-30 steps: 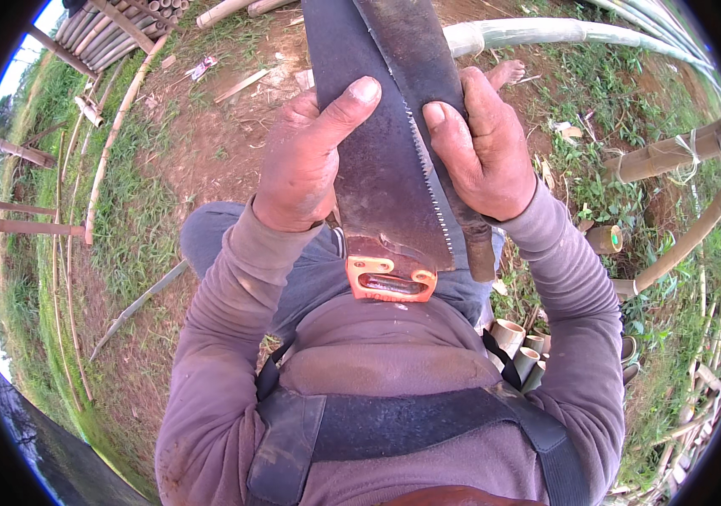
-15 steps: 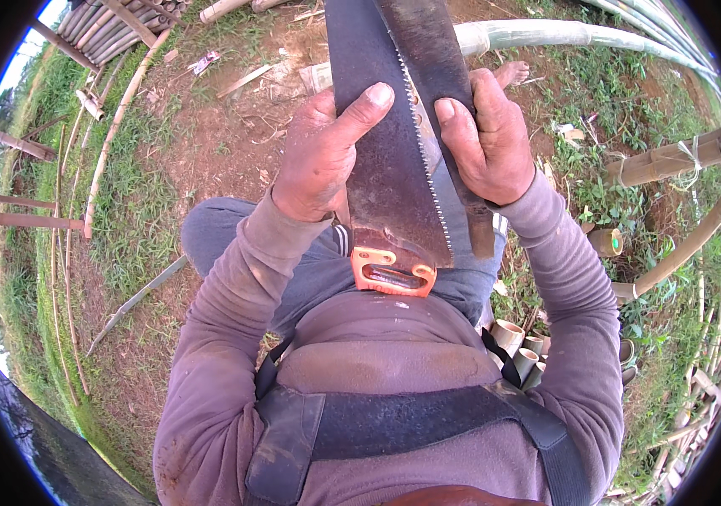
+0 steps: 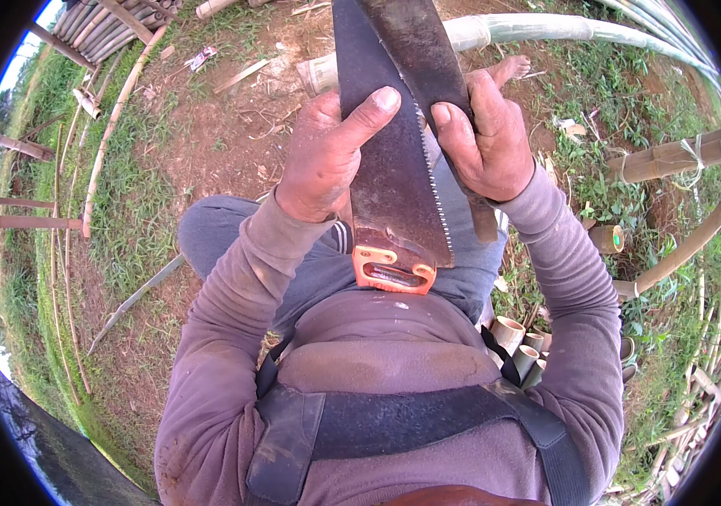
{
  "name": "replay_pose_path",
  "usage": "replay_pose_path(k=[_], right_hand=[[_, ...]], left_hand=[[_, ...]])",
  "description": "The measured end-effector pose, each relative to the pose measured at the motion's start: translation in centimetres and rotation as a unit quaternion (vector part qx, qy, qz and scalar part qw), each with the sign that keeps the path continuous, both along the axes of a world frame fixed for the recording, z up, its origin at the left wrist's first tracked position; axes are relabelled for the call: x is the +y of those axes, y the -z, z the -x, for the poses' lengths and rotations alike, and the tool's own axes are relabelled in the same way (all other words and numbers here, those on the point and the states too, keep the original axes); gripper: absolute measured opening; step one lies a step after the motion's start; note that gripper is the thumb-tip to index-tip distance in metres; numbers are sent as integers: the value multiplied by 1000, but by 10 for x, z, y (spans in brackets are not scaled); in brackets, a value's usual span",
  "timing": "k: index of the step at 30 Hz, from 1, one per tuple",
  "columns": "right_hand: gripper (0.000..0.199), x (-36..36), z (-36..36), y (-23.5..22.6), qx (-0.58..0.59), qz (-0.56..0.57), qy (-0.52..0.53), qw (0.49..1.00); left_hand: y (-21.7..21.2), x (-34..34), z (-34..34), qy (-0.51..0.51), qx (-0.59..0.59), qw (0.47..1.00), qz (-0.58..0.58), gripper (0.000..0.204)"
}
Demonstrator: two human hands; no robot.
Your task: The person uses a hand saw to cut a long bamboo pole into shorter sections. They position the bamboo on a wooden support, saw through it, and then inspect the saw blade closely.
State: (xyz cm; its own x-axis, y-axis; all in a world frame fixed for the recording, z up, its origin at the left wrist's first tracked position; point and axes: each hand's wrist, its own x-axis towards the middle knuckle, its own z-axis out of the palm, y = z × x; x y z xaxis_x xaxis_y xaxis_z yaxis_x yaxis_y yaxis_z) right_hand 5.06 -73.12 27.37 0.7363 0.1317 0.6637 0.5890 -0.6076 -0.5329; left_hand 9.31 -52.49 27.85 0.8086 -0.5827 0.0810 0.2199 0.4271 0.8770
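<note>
Handsaw upright between both hands, orange handle down against the lap, rusty blade running up and away, teeth facing right. Left hand clamped on the blade's left face, thumb laid across it. Right hand closed at the toothed edge, apparently around a dark slim tool; can't tell which kind. Bamboo poles on ground beyond, well apart.

Outdoor rural work yard — bamboo-cutting spot. Bare reddish earth with grass patches, long bamboo poles lying on ground, stacked poles at upper left, cut bamboo sections by person's side — offcuts scattered about.
</note>
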Motion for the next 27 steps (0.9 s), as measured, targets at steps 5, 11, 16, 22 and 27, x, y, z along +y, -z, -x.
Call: replay_pose_path(k=[5,11,16,22,27], right_hand=[[24,-5,-3,6,-64,34,-23,997],[22,-3,9,16,-21,28,-6,999],[22,1,18,32,49,-64,4,997],[23,8,17,36,67,-103,11,992],[21,6,16,33,75,-105,2,992]], left_hand=[[4,-2,2,13,-4,1000,9,32],[15,-8,7,-14,-76,996,-41,31],[28,-14,11,-39,-95,993,-61,27],[30,-16,11,-53,-78,994,-47,26],[31,-14,7,-29,-56,997,-48,29]])
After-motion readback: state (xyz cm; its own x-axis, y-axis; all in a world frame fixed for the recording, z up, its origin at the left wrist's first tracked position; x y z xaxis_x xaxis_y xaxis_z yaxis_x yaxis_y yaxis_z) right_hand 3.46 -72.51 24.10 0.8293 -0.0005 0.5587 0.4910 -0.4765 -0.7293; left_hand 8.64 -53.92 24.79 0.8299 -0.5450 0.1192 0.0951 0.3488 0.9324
